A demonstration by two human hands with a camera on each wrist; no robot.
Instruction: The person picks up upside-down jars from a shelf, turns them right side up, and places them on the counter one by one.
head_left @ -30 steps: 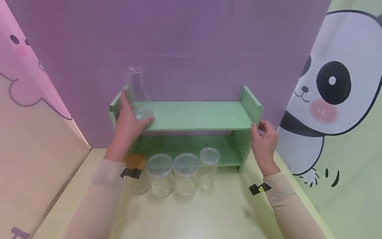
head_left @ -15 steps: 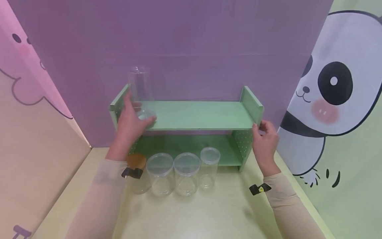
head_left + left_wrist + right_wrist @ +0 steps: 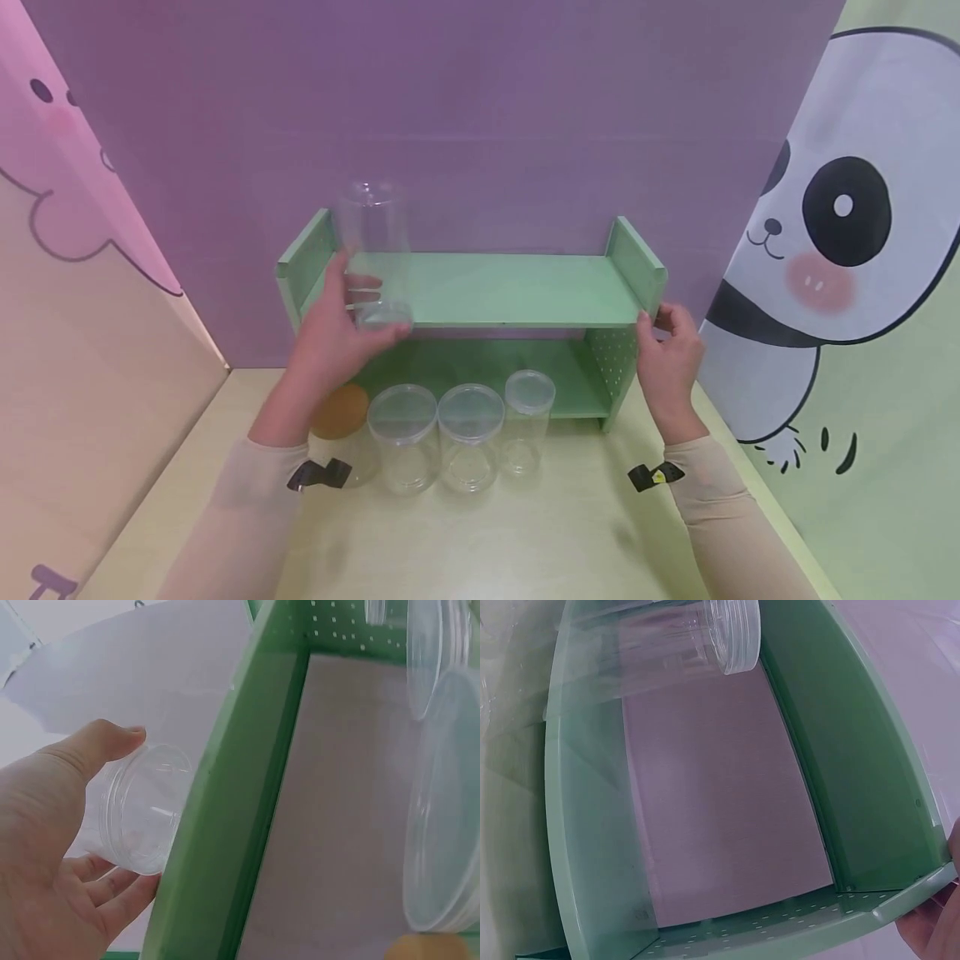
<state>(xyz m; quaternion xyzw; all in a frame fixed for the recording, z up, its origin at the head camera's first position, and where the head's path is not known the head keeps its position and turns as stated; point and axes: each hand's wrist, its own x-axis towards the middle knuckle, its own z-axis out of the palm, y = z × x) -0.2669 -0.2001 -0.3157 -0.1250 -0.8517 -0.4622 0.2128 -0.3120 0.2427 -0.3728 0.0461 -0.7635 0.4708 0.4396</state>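
My left hand [image 3: 337,333] holds a tall clear jar [image 3: 378,225] near its base, thumb on one side and fingers on the other. The jar stands nearly upright at the front left edge of the top board of a green two-tier shelf [image 3: 510,287]. In the left wrist view the jar's round end [image 3: 154,810] shows close to the green board [image 3: 225,780]. At the shelf's right end my right hand [image 3: 670,358] pinches the front edge of the side panel [image 3: 636,262]. Only its fingers [image 3: 922,930] appear in the right wrist view.
On the table [image 3: 480,542], in front of the lower tier, stands a row of lidded clear jars: one with an orange lid [image 3: 341,412], two wide ones [image 3: 405,417] and a narrow one [image 3: 528,417]. A purple wall [image 3: 480,125] rises behind the shelf.
My left hand has brought the tall jar rightward and toward the front edge, away from the left side panel. The right hand stays at the shelf's right end.
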